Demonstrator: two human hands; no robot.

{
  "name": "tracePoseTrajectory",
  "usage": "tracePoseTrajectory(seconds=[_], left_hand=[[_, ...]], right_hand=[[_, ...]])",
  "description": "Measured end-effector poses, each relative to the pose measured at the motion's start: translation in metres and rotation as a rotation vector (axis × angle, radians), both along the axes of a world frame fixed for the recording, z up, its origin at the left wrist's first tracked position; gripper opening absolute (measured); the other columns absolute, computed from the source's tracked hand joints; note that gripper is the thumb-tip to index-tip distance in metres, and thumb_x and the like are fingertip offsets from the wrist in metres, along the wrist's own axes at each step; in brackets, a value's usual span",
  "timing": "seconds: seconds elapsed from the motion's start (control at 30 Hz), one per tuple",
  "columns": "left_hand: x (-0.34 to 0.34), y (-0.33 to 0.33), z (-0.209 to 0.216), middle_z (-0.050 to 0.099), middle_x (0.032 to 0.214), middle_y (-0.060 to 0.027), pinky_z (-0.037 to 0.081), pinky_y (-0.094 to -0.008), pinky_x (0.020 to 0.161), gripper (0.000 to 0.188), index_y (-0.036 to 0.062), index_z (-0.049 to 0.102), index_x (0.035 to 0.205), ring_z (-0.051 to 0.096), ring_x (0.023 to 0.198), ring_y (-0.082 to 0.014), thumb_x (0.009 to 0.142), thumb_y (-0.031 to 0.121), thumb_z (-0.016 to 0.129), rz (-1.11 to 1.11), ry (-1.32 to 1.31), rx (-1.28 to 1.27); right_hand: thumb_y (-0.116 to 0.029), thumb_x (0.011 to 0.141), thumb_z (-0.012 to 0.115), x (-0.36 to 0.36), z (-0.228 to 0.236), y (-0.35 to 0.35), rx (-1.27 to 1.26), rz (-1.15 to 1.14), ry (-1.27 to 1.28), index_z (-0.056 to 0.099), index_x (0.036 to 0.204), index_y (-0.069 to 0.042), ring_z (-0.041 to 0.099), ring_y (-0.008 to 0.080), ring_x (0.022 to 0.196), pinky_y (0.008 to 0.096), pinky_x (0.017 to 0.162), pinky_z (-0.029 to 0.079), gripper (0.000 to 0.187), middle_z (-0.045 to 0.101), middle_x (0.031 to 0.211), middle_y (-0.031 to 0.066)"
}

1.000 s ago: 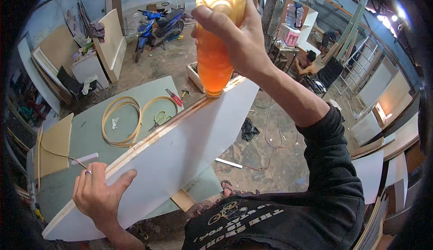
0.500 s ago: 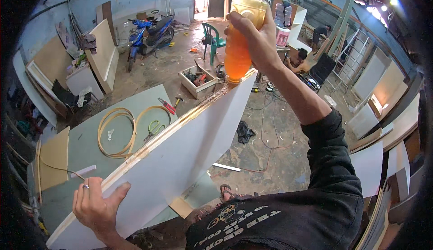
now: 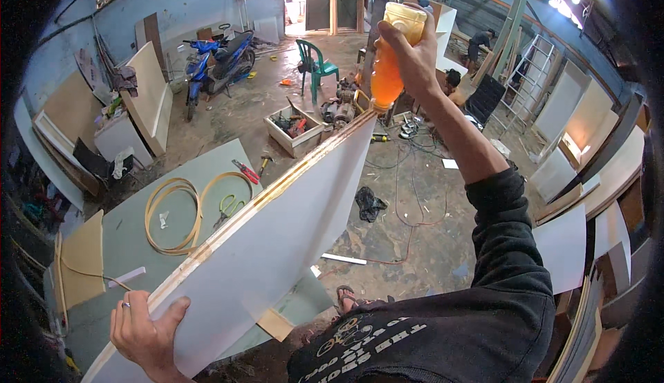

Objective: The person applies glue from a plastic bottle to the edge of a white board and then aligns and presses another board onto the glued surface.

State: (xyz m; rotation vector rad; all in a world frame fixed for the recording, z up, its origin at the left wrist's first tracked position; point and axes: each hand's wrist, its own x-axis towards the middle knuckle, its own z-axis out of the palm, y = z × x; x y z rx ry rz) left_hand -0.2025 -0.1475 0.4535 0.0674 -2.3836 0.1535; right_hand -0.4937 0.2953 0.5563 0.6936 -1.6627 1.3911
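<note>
A white-faced board (image 3: 277, 231) stands on its long side, slanting from the lower left to the far middle. Its raw top edge (image 3: 257, 207) carries wet, glossy amber streaks, mostly along the far half. My left hand (image 3: 146, 331) is closed over the near end, thumb on the white face and fingers over the other side. My right hand (image 3: 417, 61) grips a clear plastic bottle (image 3: 387, 82) tilted upside down, with orange liquid in it. The bottle's mouth is down at the far end of the board's edge; whether it touches is hard to tell.
On the greenish table (image 3: 138, 220) lie rolled edging strips (image 3: 153, 227), green-handled scissors (image 3: 228, 207), red pliers (image 3: 245, 171) and a hammer (image 3: 264, 165). Beyond stand a tool box (image 3: 294, 131), a green chair (image 3: 318, 68) and a blue motorbike (image 3: 220, 65). Cables (image 3: 413, 203) cross the floor; people crouch farther back.
My right hand has carried the bottle along the edge to the board's far end. My left hand keeps its place on the board. The whole view has shifted slightly.
</note>
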Motion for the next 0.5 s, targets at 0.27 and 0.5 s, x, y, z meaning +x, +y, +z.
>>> tracePoseTrajectory(seconds=[0.27,0.5], left_hand=[[0.012,-0.009,0.007,0.055,0.071,-0.0100,0.042,-0.0421,0.061,0.058,0.0063,0.055,0.078,0.056,0.068,-0.0328,0.063,0.055,0.082,-0.007,0.032,-0.022],[0.001,0.002,0.008,0.063,0.074,-0.0113,0.046,-0.0449,0.065,0.048,0.0077,0.065,0.086,0.060,0.072,-0.0353,0.061,0.043,0.085,-0.008,-0.049,0.070]], right_hand=[[-0.022,0.085,0.078,0.002,0.007,-0.009,-0.136,0.132,-0.015,0.046,0.116,-0.005,0.067,0.0162,0.072,0.0281,0.057,0.058,0.048,0.064,0.092,0.0107],[-0.029,0.091,0.069,0.048,0.019,-0.072,-0.167,0.317,-0.135,0.053,0.112,-0.005,0.067,0.0171,0.068,0.0319,0.056,0.057,0.035,0.066,0.086,0.0105]])
